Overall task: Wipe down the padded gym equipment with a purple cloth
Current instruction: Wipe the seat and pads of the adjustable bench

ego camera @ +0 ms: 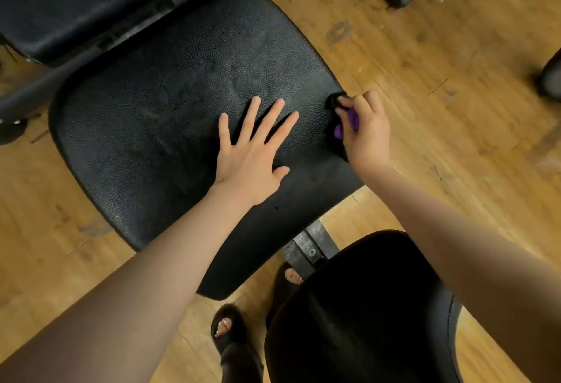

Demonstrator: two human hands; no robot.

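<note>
Left hand (247, 152) lies flat, released, bracing the pad (170, 109); right hand (365, 130) bunches the cloth (349, 123) at the edge: press firmly, follow the rim.

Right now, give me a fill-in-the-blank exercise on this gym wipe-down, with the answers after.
1. The left hand rests flat on the black textured padded seat with fingers ____.
2. The right hand grips a bunched ____ cloth.
3. The cloth is at the seat's ____ edge.
4. The floor is made of ____.

Answers: spread; purple; right; wood
</note>
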